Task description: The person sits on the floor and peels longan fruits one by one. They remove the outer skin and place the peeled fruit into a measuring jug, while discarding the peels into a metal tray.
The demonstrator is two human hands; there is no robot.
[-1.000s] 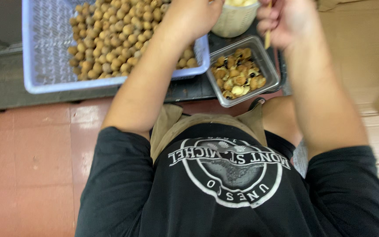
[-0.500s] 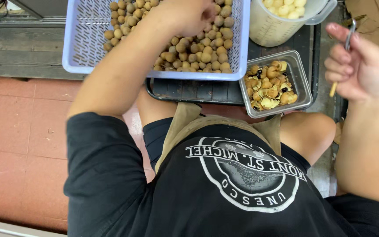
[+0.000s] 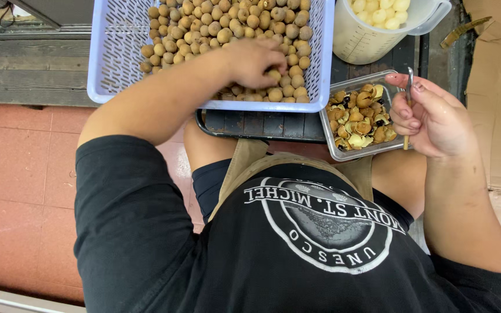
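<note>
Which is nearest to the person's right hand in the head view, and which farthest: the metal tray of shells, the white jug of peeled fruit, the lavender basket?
1. Metal tray of shells, just left of the right hand.
2. White jug of peeled fruit, above it.
3. Lavender basket, far left, where the left hand reaches in.

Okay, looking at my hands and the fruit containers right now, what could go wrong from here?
1. The right hand holds a thin tool close to its own fingers; a slip might nick one.
2. The metal tray of shells sits near the edge of the dark tray, beside that hand; a bump could tip it.
3. The left hand digs into the brown fruit by the blue basket's near wall; some might spill out.
</note>
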